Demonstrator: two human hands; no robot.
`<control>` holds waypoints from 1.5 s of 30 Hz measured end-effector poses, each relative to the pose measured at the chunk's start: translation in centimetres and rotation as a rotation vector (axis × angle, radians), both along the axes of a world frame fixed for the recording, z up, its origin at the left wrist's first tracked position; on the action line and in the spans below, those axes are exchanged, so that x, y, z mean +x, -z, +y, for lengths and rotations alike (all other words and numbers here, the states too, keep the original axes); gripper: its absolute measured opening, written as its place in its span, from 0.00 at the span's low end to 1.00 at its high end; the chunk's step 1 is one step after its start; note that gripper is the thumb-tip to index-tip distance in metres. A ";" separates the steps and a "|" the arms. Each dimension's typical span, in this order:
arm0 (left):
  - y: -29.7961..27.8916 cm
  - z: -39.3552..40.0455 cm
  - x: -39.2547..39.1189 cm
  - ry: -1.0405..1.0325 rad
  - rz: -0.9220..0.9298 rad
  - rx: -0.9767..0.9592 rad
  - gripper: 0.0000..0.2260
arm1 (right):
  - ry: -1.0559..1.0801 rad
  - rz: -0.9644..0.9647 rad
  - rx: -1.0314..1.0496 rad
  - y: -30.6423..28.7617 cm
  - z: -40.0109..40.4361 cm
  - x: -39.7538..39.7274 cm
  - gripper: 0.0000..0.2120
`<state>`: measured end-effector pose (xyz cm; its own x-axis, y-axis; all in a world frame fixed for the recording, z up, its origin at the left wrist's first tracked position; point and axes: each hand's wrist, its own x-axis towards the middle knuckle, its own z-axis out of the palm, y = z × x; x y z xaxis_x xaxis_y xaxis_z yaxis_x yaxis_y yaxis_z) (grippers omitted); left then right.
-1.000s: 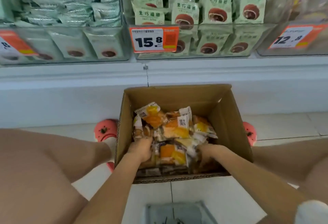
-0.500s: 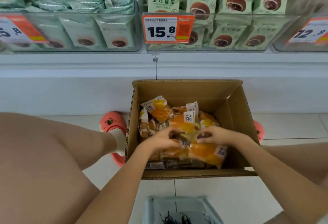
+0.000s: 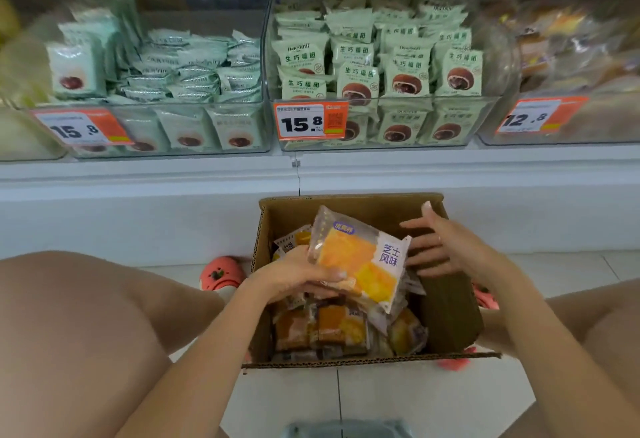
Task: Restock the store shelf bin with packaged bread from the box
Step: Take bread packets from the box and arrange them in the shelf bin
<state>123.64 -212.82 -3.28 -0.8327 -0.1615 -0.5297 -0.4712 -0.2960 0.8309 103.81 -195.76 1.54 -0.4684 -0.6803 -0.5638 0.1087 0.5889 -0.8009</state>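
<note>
Head view: the left hand (image 3: 294, 276) is gripping a bread pack (image 3: 360, 257) above the box (image 3: 446, 313), which is sitting on the floor (image 3: 415, 399) below the shelf bins (image 3: 381, 139). The right hand (image 3: 440, 243) is hovering beside the pack, fingers spread, holding nothing.

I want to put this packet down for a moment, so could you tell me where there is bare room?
Bare white floor tiles lie just in front of the brown cardboard box. The box is heaped with orange bread packets. The clear shelf bin of green chocolate-bun packets is crowded. The left-hand bin has room at the back.
</note>
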 end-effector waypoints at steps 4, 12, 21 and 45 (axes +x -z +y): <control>-3.6 -1.0 0.6 -0.133 0.099 -0.094 0.25 | -0.044 -0.212 -0.181 -1.7 -0.3 2.7 0.24; -17.4 -3.4 2.0 -0.172 0.272 -0.502 0.13 | -0.003 -0.045 -0.441 -11.1 -5.1 4.3 0.10; -32.9 -9.3 -1.7 -0.762 0.601 -1.318 0.10 | 0.007 0.277 -0.817 -31.9 -8.6 -2.2 0.08; -33.7 -15.8 -19.0 -0.897 0.911 -2.255 0.12 | 0.258 0.824 -0.484 -40.9 -36.5 -21.6 0.27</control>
